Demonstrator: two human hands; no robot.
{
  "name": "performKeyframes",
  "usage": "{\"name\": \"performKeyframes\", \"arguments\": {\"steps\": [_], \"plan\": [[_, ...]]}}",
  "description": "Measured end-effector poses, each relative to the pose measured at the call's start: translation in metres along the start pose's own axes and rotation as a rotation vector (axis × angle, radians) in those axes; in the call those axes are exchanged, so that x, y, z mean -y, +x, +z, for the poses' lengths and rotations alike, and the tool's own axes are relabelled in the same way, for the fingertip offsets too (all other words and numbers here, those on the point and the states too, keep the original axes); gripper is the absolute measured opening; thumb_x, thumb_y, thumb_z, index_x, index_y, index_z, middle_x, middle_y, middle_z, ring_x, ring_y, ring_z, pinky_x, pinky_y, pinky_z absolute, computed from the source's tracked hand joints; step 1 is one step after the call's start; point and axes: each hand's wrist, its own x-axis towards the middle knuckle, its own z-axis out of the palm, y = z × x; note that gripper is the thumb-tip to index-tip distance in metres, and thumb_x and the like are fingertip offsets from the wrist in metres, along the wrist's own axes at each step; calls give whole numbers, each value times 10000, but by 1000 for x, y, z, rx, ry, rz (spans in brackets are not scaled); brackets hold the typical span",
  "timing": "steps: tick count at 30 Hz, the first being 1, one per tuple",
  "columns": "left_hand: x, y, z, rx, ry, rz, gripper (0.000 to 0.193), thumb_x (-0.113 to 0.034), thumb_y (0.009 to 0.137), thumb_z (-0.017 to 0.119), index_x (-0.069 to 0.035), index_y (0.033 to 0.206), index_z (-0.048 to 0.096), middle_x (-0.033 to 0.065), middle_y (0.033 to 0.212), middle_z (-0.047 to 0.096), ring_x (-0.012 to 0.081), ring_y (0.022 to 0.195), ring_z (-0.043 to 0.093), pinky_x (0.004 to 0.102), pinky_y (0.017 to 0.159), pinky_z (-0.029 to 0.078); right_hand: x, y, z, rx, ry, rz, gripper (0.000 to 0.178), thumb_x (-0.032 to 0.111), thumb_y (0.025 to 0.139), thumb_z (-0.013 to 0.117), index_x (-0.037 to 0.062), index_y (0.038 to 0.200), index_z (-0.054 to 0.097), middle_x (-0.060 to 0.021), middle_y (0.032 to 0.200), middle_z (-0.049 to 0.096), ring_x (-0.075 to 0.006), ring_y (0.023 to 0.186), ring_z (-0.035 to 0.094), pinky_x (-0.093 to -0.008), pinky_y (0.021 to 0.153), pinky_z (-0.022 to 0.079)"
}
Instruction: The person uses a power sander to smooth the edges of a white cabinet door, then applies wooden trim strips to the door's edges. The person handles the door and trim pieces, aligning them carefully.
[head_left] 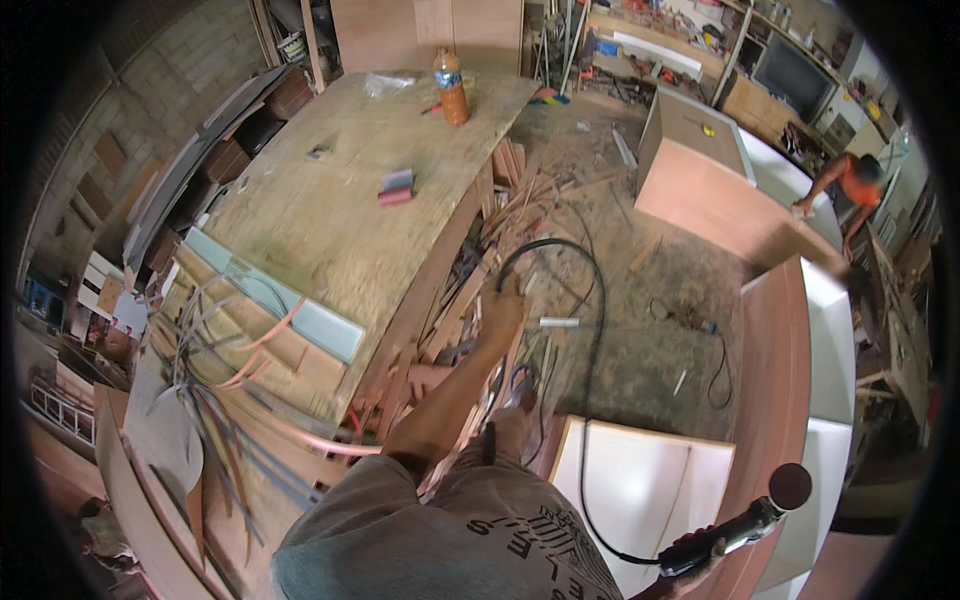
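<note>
One cord [603,310] loops from the left hand [503,308] curled round it at centre to the sander [735,528] clasped in the right hand [714,556], lower right; its slack could snag on wood scraps [509,163] if pulled.

- Upper left: grey block wall [190,60], brown boards [108,152] against it.
- Left of centre: broad plywood worktable [340,145], surface stained.
- Top centre: upright brown wood panels [430,30].
- Right of centre: worn floor [680,370], dark patches.
- Upper right: cluttered wooden shelving [640,28]; wide dark screen [793,75] beyond a box-shaped wooden cabinet [690,190].
</note>
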Motion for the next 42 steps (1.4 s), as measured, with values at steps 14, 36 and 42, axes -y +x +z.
{"name": "performKeyframes", "arguments": {"steps": [14, 36, 42], "plan": [[-77, 354, 45, -173, 353, 427, 229, -211, 933, 609, -11, 1043, 598, 94, 844, 624, 255, 789, 609, 359, 690, 461, -31, 178, 331, 351, -171, 75, 423, 428, 889, 697, 59, 1066, 591, -68, 728, 633, -189, 546, 628, -314, 487, 546], [11, 320, 115, -100, -226, -292, 450, -252, 805, 790, -6, 1150, 636, 99, 1035, 682, 199, 896, 664, 327, 780, 539, -327, 339, 679, 1767, -900, 124, 459, 380, 918, 662, -18, 1144, 627, -96, 1023, 660, -190, 933, 606, -355, 827, 491], [0, 347, 130, -595, 289, -185, 199, -184, 775, 752, -8, 786, 659, 57, 689, 635, 151, 578, 560, 342, 563, 472, -320, 390, 718, 2031, -1420, 35, 634, 445, 872, 736, -13, 1286, 593, -187, 1165, 669, -262, 1059, 655, -368, 913, 512]]}}
